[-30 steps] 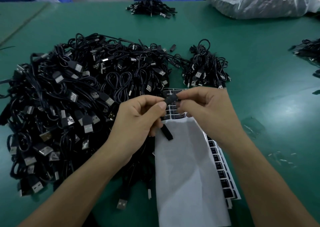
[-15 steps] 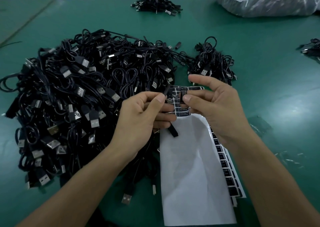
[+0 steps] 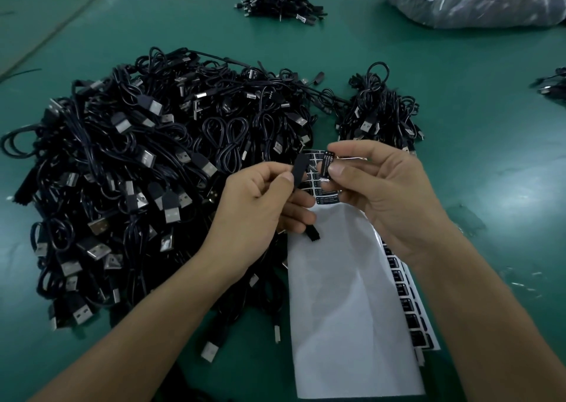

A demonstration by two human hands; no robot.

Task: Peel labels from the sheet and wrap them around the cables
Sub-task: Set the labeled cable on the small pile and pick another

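Observation:
My left hand (image 3: 260, 205) grips a black cable by its flat black block (image 3: 299, 168), which sticks up past my thumb; the cable's other end (image 3: 312, 234) pokes out below my fingers. My right hand (image 3: 386, 196) pinches a small black label (image 3: 326, 166) with white print between thumb and forefinger, held upright just right of the block, a small gap between them. Below both hands lies the label sheet (image 3: 352, 309), its white backing bare and rows of black labels (image 3: 407, 303) along its right edge.
A big heap of black USB cables (image 3: 137, 171) fills the green table's left half. A smaller cable bunch (image 3: 378, 113) sits behind my right hand, another pile (image 3: 278, 3) at the far edge. A clear plastic bag of cables (image 3: 471, 0) lies far right.
My right hand has lifted a label off the sheet and now holds it upright beside the cable block. My left hand stays put with the cable.

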